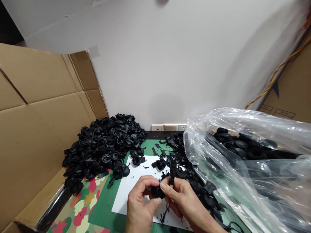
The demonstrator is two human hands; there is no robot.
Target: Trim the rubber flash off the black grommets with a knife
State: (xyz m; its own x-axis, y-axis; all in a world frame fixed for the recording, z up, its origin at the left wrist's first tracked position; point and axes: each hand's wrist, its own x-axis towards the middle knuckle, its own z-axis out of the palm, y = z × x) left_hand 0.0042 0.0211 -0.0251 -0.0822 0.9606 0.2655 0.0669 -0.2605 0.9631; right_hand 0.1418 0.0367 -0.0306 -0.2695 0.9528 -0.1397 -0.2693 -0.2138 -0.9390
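My left hand [141, 202] pinches a small black ribbed rubber part [157, 191] between thumb and fingers, low in the middle of the view. My right hand [183, 199] touches the same part with its fingertips and grips a thin dark tool [172, 173] that sticks up past the knuckles. Both hands hover over a white sheet [132, 183] lying on a green mat [103, 210]. Black rubber shavings are scattered on the sheet around the hands.
A big heap of black ribbed rubber parts [104, 145] lies at the back left. A clear plastic bag [243, 161] with more black parts fills the right. Cardboard [36, 123] stands on the left, a white wall behind, and black trimmings [191, 174] beside the bag.
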